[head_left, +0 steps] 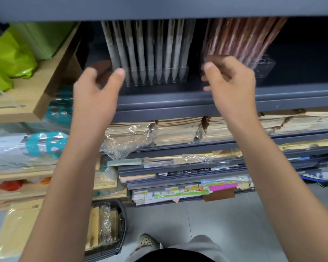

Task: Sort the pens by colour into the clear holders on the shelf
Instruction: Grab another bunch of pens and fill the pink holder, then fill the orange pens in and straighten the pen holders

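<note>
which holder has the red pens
The right holder, beside the right hand: it holds red pens, while the left holder holds grey pens.

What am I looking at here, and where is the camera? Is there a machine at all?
There is no machine: these are a person's two bare hands, filmed by one wide camera worn on the head, looking forward and down. The left hand is at the left end of a clear holder full of grey pens. The right hand is at a second holder with reddish pens. Both holders stand on a dark shelf. The fingers are curled, but blur hides whether they grip anything. Wrapped paper stacks lie on the level below.
</note>
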A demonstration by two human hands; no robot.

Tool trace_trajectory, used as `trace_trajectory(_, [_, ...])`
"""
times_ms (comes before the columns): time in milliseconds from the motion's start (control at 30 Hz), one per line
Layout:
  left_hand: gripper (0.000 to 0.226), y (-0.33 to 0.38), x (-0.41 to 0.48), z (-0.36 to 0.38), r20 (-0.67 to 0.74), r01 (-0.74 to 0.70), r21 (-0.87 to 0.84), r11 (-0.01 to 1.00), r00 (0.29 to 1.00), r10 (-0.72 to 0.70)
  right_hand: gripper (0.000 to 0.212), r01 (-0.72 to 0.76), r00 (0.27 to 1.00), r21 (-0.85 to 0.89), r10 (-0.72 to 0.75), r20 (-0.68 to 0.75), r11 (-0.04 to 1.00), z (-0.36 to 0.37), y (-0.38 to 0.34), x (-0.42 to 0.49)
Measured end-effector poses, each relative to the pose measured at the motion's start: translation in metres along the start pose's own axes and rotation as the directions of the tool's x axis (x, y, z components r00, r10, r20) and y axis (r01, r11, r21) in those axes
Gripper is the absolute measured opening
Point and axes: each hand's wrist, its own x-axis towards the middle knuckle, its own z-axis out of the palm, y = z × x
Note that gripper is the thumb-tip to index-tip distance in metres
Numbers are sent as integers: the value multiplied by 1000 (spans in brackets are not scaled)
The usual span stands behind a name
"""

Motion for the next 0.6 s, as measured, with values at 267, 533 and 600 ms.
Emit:
trace_trajectory(267, [20,-38,-129,-18,180,209,-210,955,968,-173,16,-230,959,82,211,189,970,-114,78,-111])
trace_trajectory(533, [16,-199,-308,38,303,723,344,599,518,-800,12,-908,388,-124,915,109,399,-217,288,-308])
trace_trajectory(600, [18,-214,-343,50,291,748,439,497,405,-867,12,-937,272,-196,956,109,289,-248,311,-348])
